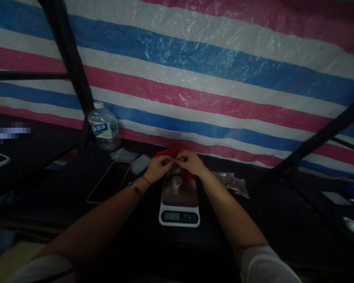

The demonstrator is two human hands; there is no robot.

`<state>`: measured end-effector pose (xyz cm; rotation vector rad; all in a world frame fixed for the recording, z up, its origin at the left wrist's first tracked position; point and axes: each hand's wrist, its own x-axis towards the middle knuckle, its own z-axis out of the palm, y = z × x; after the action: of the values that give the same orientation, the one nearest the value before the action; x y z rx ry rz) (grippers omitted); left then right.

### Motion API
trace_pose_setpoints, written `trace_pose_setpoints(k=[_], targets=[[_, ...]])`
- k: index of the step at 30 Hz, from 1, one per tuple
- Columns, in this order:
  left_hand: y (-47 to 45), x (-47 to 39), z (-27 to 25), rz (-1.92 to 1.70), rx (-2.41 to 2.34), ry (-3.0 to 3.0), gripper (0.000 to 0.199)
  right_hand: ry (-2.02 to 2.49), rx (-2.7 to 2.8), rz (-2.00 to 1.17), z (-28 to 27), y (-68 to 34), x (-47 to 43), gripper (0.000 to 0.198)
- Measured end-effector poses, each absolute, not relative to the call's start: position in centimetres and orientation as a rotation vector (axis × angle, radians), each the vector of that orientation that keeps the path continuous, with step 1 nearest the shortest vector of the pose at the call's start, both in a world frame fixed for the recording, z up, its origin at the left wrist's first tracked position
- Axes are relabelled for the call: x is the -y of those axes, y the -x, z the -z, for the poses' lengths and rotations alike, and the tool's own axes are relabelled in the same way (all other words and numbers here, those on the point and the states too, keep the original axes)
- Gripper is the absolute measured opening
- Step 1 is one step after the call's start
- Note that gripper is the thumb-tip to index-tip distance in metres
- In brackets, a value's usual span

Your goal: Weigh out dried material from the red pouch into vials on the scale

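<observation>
My left hand [158,167] and my right hand [190,162] meet above the far end of a kitchen scale [180,199]. Fingertips of both are pinched together on the top of a small clear plastic bag [176,169], which seems to have something dark inside. On the scale's plate, just nearer to me, stands a small clear cup [177,181]. The scale's display is lit, but its digits are too small to read. Behind the hands lies a red bag or cloth [168,151], partly hidden by them.
Left of the scale lie a phone [109,181], a white card-like piece [140,164] and empty-looking plastic bags [124,154]. A large clear bottle [104,127] stands behind them. Filled small bags [233,182] lie to the right. Striped sheeting [194,74] and dark metal posts border the table.
</observation>
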<state>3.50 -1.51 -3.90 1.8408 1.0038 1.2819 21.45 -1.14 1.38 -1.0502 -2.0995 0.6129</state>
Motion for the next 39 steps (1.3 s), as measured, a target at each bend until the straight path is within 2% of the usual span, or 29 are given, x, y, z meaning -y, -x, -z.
trace_pose_setpoints(k=[5, 12, 16, 21, 24, 27, 30, 32, 36, 39], targets=[[-3.4, 1.6, 3.6, -1.236, -1.003, -1.885, 0.024, 1.071, 2.101, -0.599, -1.6, -21.5, 1.1, 0.006], [-3.6, 1.4, 3.4, -1.466, -1.12, -1.81, 0.022, 1.17, 1.95, -0.618, -1.5, -22.1, 0.4, 0.016], [-3.7, 1.1, 3.5, -1.384, -1.033, -1.732, 0.036, 1.055, 1.882, -0.764, -0.7, -21.6, 0.2, 0.018], [-3.8, 0.6, 4.1, -1.424, -0.974, -1.571, 0.029, 0.983, 1.908, -1.041, 0.1, -21.0, 0.4, 0.031], [-4.0, 0.5, 4.4, -1.455, -0.937, -1.519, 0.034, 0.958, 1.867, -1.133, 0.1, -21.0, 0.5, 0.032], [-4.1, 0.5, 4.5, -1.459, -0.925, -1.54, 0.039, 0.987, 1.829, -1.154, 0.2, -21.1, 0.6, 0.044], [-4.0, 0.3, 4.6, -1.496, -0.912, -1.562, 0.041, 1.087, 1.876, -1.287, 0.6, -21.1, 0.7, 0.033], [-3.9, 0.1, 4.8, -1.551, -0.929, -1.595, 0.044, 1.092, 1.858, -1.25, 0.8, -20.9, 0.8, 0.029], [-3.5, 0.0, 5.2, -1.648, -0.943, -1.725, 0.052, 1.053, 1.757, -1.166, 0.1, -20.3, 1.1, 0.035], [-3.3, 0.1, 5.3, -1.705, -0.891, -1.776, 0.049, 1.04, 1.611, -1.166, -1.5, -21.4, 1.8, 0.041]])
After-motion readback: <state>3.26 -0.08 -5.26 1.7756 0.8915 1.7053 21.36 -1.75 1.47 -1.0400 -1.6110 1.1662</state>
